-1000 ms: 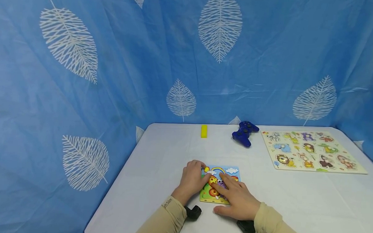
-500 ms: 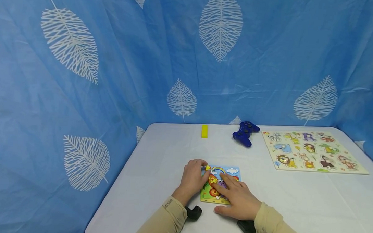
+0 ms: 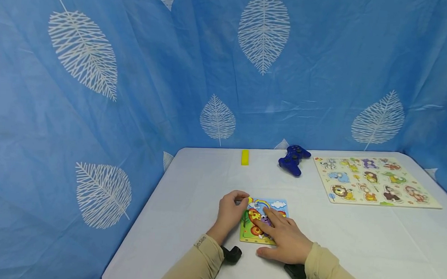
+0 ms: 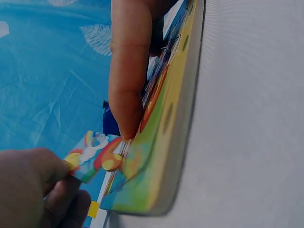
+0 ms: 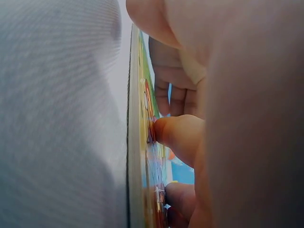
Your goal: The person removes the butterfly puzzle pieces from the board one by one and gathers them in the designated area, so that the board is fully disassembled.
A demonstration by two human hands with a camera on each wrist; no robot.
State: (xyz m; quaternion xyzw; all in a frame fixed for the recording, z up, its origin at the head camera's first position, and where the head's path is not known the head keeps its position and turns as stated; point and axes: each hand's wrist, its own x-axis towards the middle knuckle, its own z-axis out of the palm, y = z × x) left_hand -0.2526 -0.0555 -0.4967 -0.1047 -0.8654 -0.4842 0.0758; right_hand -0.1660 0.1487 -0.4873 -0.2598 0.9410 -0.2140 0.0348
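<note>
Head view shows me a small square puzzle board point(image 3: 263, 221) lying flat near the front edge of the tabletop point(image 3: 192, 183), toward its left side. My left hand point(image 3: 230, 213) sits at the board's left edge and pinches a small puzzle piece point(image 4: 90, 159) between thumb and fingertips; in the left wrist view that piece hangs just off the board's far left corner, tilted, not seated. My right hand point(image 3: 283, 236) lies open across the board, fingers straight, one fingertip point(image 5: 178, 135) pressing down on the picture surface.

As I judge it, the risk is the piece snagging on the rim of its slot: held at a tilt, it could catch an edge and lever a neighbouring piece loose, or slip from the pinch onto the cloth. If the right hand eased its pressure, the light board could skate away under a sideways push.

With a nearly square board I cannot name a long axis; its picture reads upright from my side, clouds and rainbow toward the far edge.

Well apart, along the far edge, lie a yellow block point(image 3: 245, 157) and a blue game controller point(image 3: 293, 159); a larger animal puzzle point(image 3: 375, 181) fills the far right corner.
</note>
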